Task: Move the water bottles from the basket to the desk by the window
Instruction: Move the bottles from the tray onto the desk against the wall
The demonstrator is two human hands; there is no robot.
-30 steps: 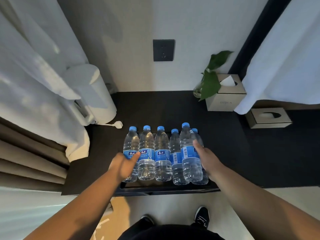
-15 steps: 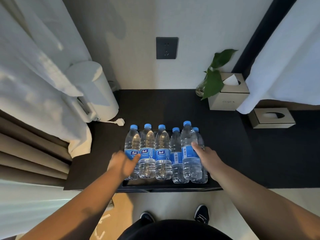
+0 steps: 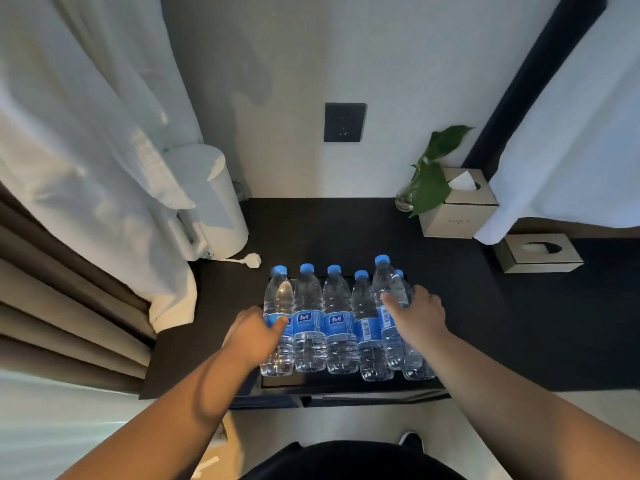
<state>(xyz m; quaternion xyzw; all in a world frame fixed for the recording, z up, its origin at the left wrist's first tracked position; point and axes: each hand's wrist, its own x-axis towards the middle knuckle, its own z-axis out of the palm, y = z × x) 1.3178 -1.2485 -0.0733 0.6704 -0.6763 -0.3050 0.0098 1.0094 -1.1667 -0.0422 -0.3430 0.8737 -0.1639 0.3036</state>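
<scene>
Several clear water bottles with blue caps and blue labels stand in a tight row [image 3: 341, 320] on a dark tray [image 3: 346, 388] at the front of the black desk [image 3: 502, 323]. My left hand [image 3: 254, 332] presses against the leftmost bottle [image 3: 278, 306], thumb across its label. My right hand [image 3: 417, 315] wraps the two rightmost bottles [image 3: 389, 289], one of which stands taller than the others. Both hands squeeze the row from its ends.
A white kettle [image 3: 211, 206] with a loose plug [image 3: 252, 260] stands at the back left beside white curtains. A plant in a glass vase [image 3: 424, 178], a tissue box [image 3: 457, 209] and a flat tissue holder [image 3: 538, 252] stand at the back right. A wall socket [image 3: 344, 122] is above.
The row of bottles and both hands stay nearly in place. My right hand has slid a little higher on the rightmost bottles; the view has shifted slightly.
</scene>
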